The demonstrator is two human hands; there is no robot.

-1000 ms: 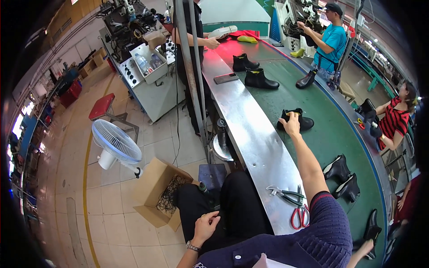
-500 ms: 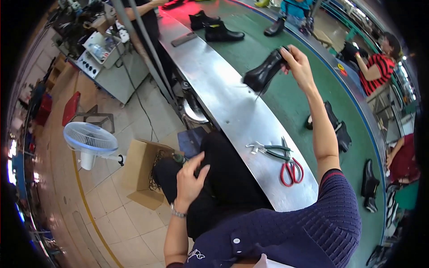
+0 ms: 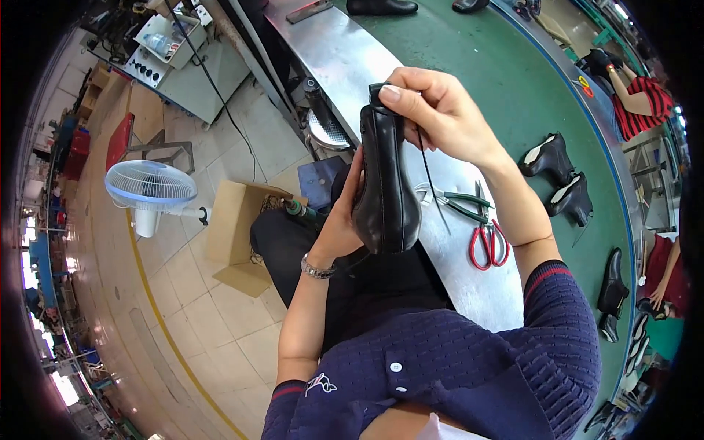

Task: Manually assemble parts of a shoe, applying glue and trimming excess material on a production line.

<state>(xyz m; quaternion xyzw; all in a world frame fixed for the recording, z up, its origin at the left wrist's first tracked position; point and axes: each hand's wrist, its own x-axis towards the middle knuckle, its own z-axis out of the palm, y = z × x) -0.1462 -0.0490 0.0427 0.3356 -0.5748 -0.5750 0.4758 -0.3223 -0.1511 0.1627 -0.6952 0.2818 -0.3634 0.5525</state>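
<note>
A black leather shoe (image 3: 383, 187) is held up in front of me, toe end down, over my lap and the edge of the metal bench (image 3: 477, 301). My right hand (image 3: 444, 117) pinches its upper end between thumb and fingers. Against its left side lies my left hand (image 3: 341, 229), its fingers partly hidden behind the shoe. A thin dark cord (image 3: 434, 183) hangs below my right hand. Beyond the shoe, on the bench, are green-handled pincers (image 3: 467, 202) and red-handled scissors (image 3: 489, 248).
Left of my knees stand an open cardboard box (image 3: 231, 227) and a fan (image 3: 150, 187). To the right runs a green work surface (image 3: 506, 95) bearing several black shoes (image 3: 570, 198). A co-worker in a striped shirt (image 3: 645, 106) is across it. A dark flat object (image 3: 309, 11) lies on the bench's far end.
My right hand has brought the shoe from over the green surface in toward me. My left hand has risen from above my lap to take its side.
</note>
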